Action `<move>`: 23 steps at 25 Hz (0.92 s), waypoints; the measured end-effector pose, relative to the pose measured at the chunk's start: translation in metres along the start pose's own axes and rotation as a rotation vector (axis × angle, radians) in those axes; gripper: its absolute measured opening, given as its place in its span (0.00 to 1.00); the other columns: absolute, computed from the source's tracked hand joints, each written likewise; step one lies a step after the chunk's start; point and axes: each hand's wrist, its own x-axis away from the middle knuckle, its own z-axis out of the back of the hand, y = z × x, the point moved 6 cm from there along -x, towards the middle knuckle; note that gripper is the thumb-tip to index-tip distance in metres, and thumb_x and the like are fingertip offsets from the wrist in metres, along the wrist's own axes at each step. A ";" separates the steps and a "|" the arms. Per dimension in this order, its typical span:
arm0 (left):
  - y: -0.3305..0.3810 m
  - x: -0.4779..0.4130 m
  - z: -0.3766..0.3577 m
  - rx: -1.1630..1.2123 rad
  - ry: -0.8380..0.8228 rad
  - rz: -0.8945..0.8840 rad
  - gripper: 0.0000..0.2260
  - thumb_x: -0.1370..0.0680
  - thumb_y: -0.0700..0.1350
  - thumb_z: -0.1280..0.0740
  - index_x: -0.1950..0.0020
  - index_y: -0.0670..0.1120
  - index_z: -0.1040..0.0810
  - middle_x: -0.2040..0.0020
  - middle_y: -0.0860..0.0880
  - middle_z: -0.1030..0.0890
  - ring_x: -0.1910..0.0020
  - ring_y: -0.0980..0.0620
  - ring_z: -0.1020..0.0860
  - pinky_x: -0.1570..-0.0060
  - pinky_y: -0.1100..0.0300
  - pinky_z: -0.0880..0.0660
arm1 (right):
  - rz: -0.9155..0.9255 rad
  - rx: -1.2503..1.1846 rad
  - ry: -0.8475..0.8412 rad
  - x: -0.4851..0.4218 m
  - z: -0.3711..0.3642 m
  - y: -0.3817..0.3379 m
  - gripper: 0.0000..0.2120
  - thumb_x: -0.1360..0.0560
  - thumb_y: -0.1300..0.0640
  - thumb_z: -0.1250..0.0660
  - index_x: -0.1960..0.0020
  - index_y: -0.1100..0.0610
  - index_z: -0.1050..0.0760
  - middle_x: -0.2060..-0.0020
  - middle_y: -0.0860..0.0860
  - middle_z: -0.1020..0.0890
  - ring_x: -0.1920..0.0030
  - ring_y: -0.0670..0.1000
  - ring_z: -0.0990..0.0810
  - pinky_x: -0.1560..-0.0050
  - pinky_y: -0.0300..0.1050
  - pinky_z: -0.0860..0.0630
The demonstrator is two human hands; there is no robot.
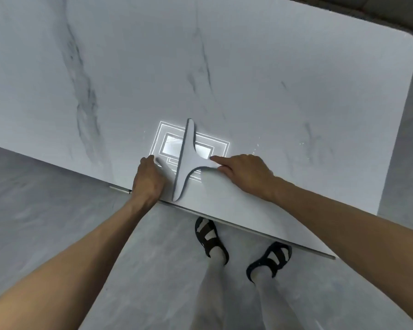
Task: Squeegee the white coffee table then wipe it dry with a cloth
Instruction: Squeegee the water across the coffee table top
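Observation:
A white T-shaped squeegee [186, 160] lies on the white marble-veined coffee table [272, 91], close to its near edge, blade running away from me. My right hand [244, 172] grips the squeegee's handle, index finger stretched along it. Just left of the blade, my left hand [148, 178] rests on the table's near edge with its fingers on the top. No cloth is in view.
A bright square ceiling-light reflection [174, 145] shines on the tabletop under the squeegee. Small water specks [256, 147] glint to the right of my right hand. My feet in dark sandals [211, 236] stand on the grey floor by the table's near edge.

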 end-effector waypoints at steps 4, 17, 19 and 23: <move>0.061 0.019 -0.033 -0.095 -0.036 -0.218 0.14 0.22 0.38 0.47 0.39 0.39 0.29 0.42 0.39 0.27 0.42 0.39 0.28 0.42 0.49 0.29 | -0.209 0.032 0.046 0.085 0.020 0.091 0.18 0.18 0.45 0.49 0.29 0.35 0.36 0.49 0.45 0.16 0.51 0.53 0.19 0.55 0.47 0.27; 0.111 0.039 -0.061 0.094 -0.047 -0.070 0.16 0.21 0.44 0.45 0.38 0.40 0.26 0.40 0.40 0.22 0.40 0.40 0.24 0.41 0.52 0.29 | -0.452 -0.017 0.198 0.196 0.080 0.194 0.17 0.22 0.40 0.43 0.34 0.31 0.31 0.43 0.41 0.18 0.46 0.52 0.19 0.58 0.42 0.32; 0.096 0.039 -0.057 0.164 -0.044 -0.002 0.17 0.20 0.47 0.45 0.35 0.43 0.28 0.40 0.43 0.20 0.40 0.42 0.23 0.43 0.54 0.29 | -0.321 -0.093 0.131 0.165 0.062 0.155 0.17 0.22 0.40 0.43 0.34 0.31 0.32 0.40 0.41 0.19 0.41 0.50 0.21 0.53 0.40 0.32; 0.065 0.042 -0.055 0.246 -0.045 0.141 0.18 0.20 0.47 0.43 0.32 0.43 0.31 0.41 0.41 0.20 0.42 0.40 0.23 0.49 0.55 0.29 | -0.074 -0.124 -0.088 0.110 -0.006 0.071 0.18 0.20 0.42 0.43 0.31 0.34 0.33 0.48 0.46 0.17 0.45 0.50 0.21 0.53 0.40 0.33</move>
